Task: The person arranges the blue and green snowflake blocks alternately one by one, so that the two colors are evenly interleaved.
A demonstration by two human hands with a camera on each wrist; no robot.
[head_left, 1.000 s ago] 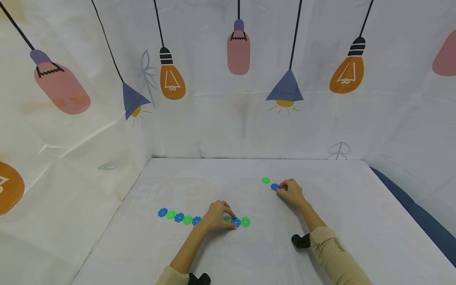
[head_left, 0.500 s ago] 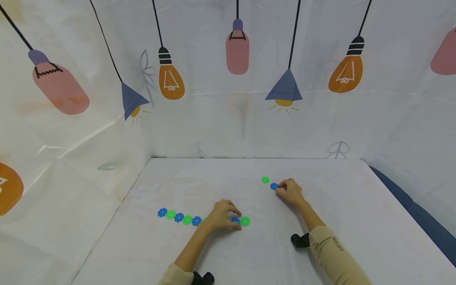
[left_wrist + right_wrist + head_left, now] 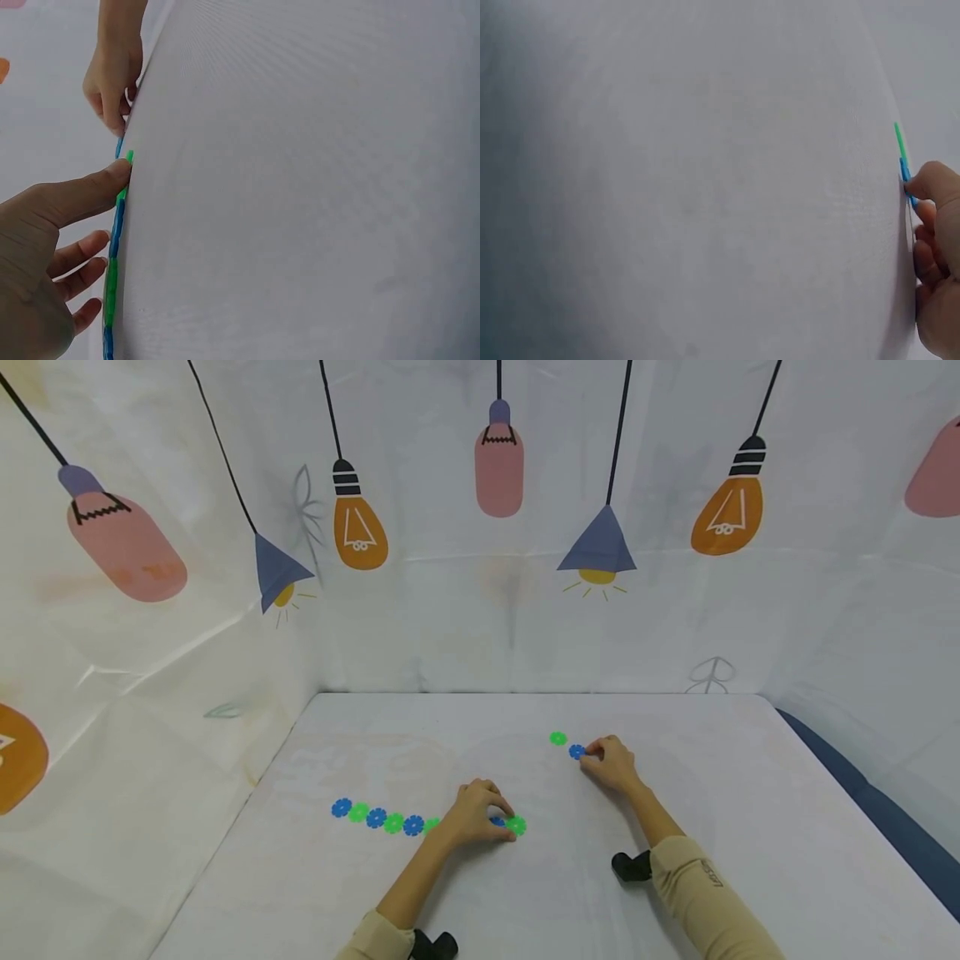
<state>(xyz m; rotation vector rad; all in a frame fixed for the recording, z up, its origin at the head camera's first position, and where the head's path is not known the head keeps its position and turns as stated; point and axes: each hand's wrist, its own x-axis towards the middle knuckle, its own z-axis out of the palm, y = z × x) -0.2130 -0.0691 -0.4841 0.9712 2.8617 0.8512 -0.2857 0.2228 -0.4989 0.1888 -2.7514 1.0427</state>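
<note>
Notched plastic interlocking discs, blue and green by turns, form a wavy row (image 3: 377, 817) on the white table. My left hand (image 3: 474, 812) reaches over this row and hides part of it. Its thumb and forefinger are at the edges of the green disc (image 3: 518, 826) on the row's right end; the left wrist view shows the thumb against it. Farther back and to the right, my right hand (image 3: 611, 764) pinches a blue disc (image 3: 575, 751) by its near edge. Another green disc (image 3: 558, 738) lies just beyond that blue one, and in the right wrist view the two line up.
The white table (image 3: 585, 893) reaches back to a wall sheet (image 3: 442, 627) printed with hanging lamps. A dark blue surface (image 3: 862, 777) shows past the table's right edge. Black wrist mounts (image 3: 632, 866) stick out from the beige sleeves (image 3: 712, 902).
My left hand has slid right along the row, from around the blue disc beside the end to the green end disc. My right hand holds its blue disc in the same place.
</note>
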